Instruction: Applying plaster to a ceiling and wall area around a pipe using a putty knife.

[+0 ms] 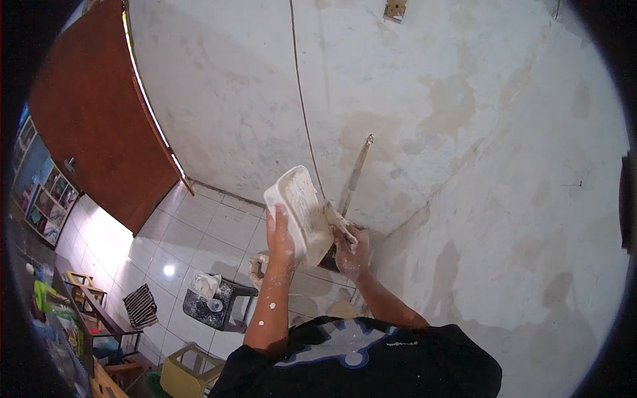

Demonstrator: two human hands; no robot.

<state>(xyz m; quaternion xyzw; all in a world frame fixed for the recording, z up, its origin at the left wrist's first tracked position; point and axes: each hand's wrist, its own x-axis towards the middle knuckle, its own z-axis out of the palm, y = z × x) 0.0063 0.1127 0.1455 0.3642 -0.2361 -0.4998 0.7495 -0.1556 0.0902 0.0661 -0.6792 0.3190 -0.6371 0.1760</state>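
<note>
My left hand (281, 239) grips a white plastic tub (297, 205) by its side, tilted in front of the wall. Pale, putty-like paste smears the inside of the tub. In my right hand (353, 255) is a flat scraper (338, 219) coated with the same paste, its blade close to the tub's right edge. Whether the blade touches the tub I cannot tell. Pale residue marks both hands. Beyond the scraper, a narrow filled groove (359, 166) runs down the patchy white wall (411, 113).
A dark stool (213, 306) spattered white stands on the tiled floor (182, 252), bearing a white bag. Left of it lies a striped cloth (140, 306); a yellow stool (189, 371) is nearer me. A brown door (99, 113) is at far left. One cable (300, 86) hangs down the wall.
</note>
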